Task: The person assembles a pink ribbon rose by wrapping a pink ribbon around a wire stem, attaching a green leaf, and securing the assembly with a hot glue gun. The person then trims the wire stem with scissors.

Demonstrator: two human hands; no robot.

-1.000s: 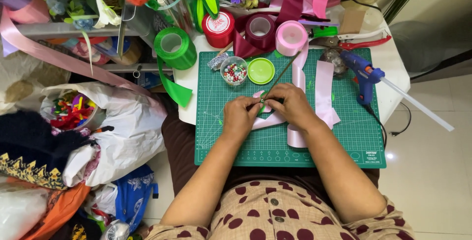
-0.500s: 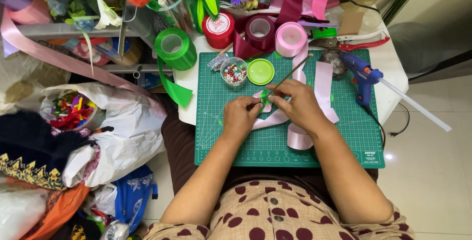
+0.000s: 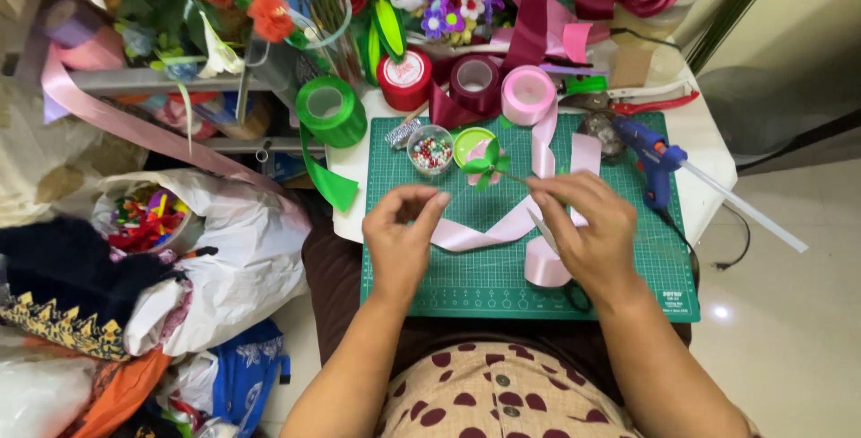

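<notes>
My right hand [image 3: 587, 232] pinches a thin green stem [image 3: 513, 178] tipped with a small green ribbon flower [image 3: 485, 169], held just above the green cutting mat [image 3: 475, 286]. My left hand [image 3: 401, 236] hovers to its left with thumb and forefinger curved and slightly apart, and I see nothing in it. A wide pale pink ribbon [image 3: 480, 230] runs across the mat beneath both hands. Its loose roll [image 3: 544, 265] lies under my right palm.
A bead jar [image 3: 430, 152] and green lid [image 3: 466, 139] sit at the mat's far edge. Behind them stand green [image 3: 330, 108], red [image 3: 405, 79], maroon [image 3: 475, 79] and pink [image 3: 527, 94] ribbon rolls. A blue glue gun [image 3: 650, 156] lies at right, and a white bag [image 3: 238, 263] at left.
My hands have drawn apart. The left let go of the green piece and moved left, while the right lifted the stem with the green flower toward the far side of the mat.
</notes>
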